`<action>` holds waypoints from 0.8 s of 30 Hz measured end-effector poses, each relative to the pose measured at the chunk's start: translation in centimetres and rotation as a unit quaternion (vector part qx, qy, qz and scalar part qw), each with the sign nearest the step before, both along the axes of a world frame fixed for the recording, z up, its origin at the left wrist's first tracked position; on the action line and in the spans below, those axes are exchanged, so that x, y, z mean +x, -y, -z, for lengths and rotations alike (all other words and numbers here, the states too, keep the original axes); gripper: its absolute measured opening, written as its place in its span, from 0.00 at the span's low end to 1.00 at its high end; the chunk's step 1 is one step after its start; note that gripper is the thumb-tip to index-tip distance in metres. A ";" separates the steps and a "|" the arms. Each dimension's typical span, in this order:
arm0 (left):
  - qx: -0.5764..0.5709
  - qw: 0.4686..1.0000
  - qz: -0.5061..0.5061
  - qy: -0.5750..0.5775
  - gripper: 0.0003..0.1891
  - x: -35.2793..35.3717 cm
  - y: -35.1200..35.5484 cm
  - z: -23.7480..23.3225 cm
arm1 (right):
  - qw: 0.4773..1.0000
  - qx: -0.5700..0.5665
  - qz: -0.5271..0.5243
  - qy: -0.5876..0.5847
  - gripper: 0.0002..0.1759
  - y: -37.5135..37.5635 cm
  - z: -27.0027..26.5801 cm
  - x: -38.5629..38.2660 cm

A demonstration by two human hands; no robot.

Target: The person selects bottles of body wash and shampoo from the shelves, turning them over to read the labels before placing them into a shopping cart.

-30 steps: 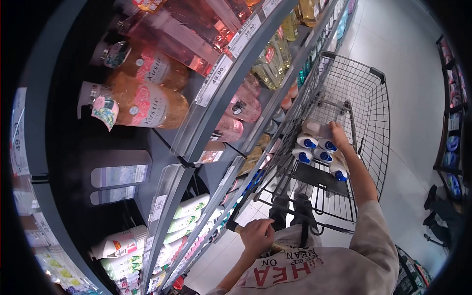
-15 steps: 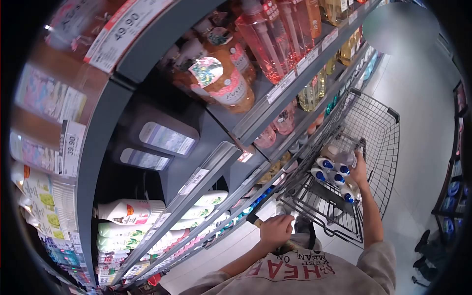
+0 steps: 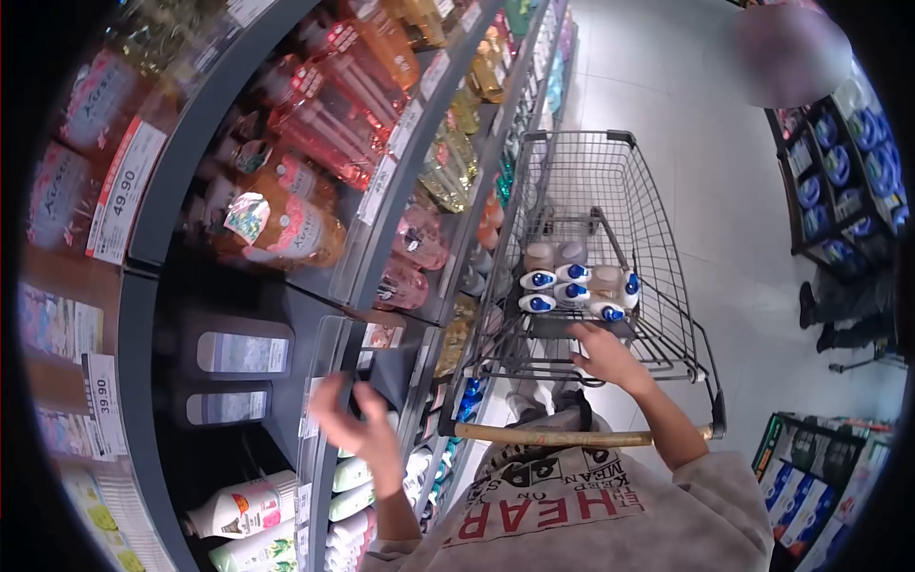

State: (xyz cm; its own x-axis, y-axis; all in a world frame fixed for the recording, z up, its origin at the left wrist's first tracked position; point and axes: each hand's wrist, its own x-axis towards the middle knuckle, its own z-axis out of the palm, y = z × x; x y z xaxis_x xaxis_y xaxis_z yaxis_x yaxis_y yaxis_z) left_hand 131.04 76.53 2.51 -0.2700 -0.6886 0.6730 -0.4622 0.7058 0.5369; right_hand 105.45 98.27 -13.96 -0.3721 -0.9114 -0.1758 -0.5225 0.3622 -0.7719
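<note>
My left hand (image 3: 357, 424) is raised in front of the shelf edge, fingers apart and a little blurred, holding nothing. My right hand (image 3: 610, 355) hovers over the near part of the wire shopping cart (image 3: 667, 238), its fingers loosely extended and nothing visible in them. Just ahead of it, several white bottles with blue tops (image 3: 573, 293) stand close together in the cart, beside paler bottles (image 3: 539, 255). The cart's tan handle (image 3: 543, 437) runs across in front of my body, with neither hand on it.
On the left, store shelves hold orange-brown bottles (image 3: 300, 229), pink pump bottles (image 3: 324, 124), dark packs with pale labels (image 3: 243, 353) and white bottles (image 3: 243, 505). A display rack (image 3: 829, 181) stands across the aisle, with a person's dark-clothed legs (image 3: 848, 310) near it.
My left hand has let go of the cart handle and risen toward the shelf. My right hand has released a clear container in the cart and drawn back. The cart now sits squarely ahead.
</note>
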 end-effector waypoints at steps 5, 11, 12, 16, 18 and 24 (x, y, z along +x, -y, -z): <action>-0.124 0.954 -0.270 -0.040 0.31 4.3 10.0 -8.1 | 0.995 0.045 -0.080 -0.032 0.24 0.3 -0.4 0.3; -0.052 0.957 -0.283 0.039 0.38 6.7 14.5 -12.0 | 0.994 0.057 -0.061 -0.071 0.23 -0.2 -0.8 0.2; -0.042 0.957 -0.286 0.038 0.40 6.8 14.6 -12.5 | 0.995 0.058 -0.053 -0.068 0.23 -0.2 -0.6 0.4; -0.041 0.945 -0.312 0.091 0.46 6.3 15.2 -12.1 | 0.992 0.063 -0.074 -0.081 0.22 -0.3 -0.3 0.3; -0.076 0.938 -0.318 0.118 0.48 6.7 16.5 -11.2 | 0.991 0.070 -0.079 -0.086 0.21 -0.3 -0.5 0.4; -0.153 0.931 -0.302 0.138 0.48 6.9 16.3 -10.6 | 0.991 0.072 -0.067 -0.086 0.18 -0.5 -0.3 0.5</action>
State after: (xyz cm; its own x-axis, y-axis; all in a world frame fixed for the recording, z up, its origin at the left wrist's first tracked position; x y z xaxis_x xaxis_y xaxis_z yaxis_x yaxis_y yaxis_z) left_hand 137.89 60.20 13.13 -0.0877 -0.5584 0.8249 -0.9149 0.3727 0.1550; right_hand 105.93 98.74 -13.65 -0.2845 -0.9250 -0.2520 -0.6932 0.3800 -0.6124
